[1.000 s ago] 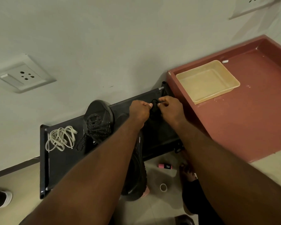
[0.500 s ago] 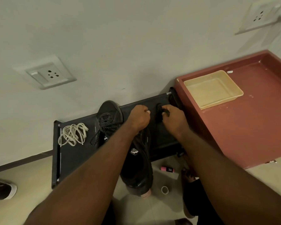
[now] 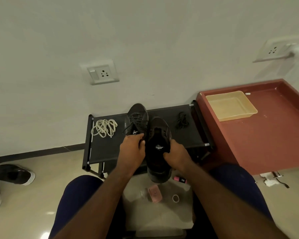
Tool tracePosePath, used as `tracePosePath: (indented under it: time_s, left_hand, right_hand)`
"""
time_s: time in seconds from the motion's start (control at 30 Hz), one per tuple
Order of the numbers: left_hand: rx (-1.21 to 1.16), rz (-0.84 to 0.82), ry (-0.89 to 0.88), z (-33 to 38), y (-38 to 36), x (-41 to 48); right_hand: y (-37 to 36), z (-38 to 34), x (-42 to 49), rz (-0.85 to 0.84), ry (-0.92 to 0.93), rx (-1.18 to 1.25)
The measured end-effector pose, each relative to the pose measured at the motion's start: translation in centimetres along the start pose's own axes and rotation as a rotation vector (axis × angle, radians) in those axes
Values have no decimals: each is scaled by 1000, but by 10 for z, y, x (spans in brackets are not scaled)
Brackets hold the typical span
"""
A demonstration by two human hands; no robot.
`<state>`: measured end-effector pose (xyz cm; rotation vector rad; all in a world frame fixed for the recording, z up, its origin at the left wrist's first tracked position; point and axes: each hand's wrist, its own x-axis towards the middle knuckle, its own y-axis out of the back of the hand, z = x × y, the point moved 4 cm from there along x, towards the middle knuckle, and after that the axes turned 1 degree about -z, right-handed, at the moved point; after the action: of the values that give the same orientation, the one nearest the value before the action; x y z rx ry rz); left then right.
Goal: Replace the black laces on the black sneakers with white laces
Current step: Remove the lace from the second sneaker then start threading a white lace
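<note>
Hands: right hand (image 3: 177,156) is curled round the heel-side collar of the unlaced sneaker (image 3: 160,135), a firm hold. Left hand (image 3: 132,149) has its fingers curled at that shoe's left collar, right against the laced sneaker (image 3: 136,119); can't tell which shoe it grips.

Unlaced sneaker points toe to wall, heel out past the front edge of the black rack (image 3: 107,149). Pulled black lace (image 3: 181,122) lies at the rack's right end. White laces (image 3: 104,127) are bundled at the left end, well apart from both hands.

My read: white lacing comes next. I'd set the shoe flat, free the left hand, tease one lace out of the tangle, start at the toe eyelets and keep the ends even.

Room: both shoes crowd the rack's middle, and the red table (image 3: 266,144) butts its right end. Pink case (image 3: 155,193) and other bits lie on the floor below, so don't drop anything.
</note>
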<state>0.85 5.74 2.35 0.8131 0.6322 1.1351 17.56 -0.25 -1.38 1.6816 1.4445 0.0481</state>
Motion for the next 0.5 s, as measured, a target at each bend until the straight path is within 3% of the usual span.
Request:
tracePosePath:
  time_s: [0.17, 0.5]
  left_hand:
    - [148, -129, 27, -21, -11, -18]
    - [-2, 56, -107, -37, -27, -10]
  right_hand:
    - [2, 0, 0, 169, 16, 15]
    - [17, -15, 39, 334, 97, 127]
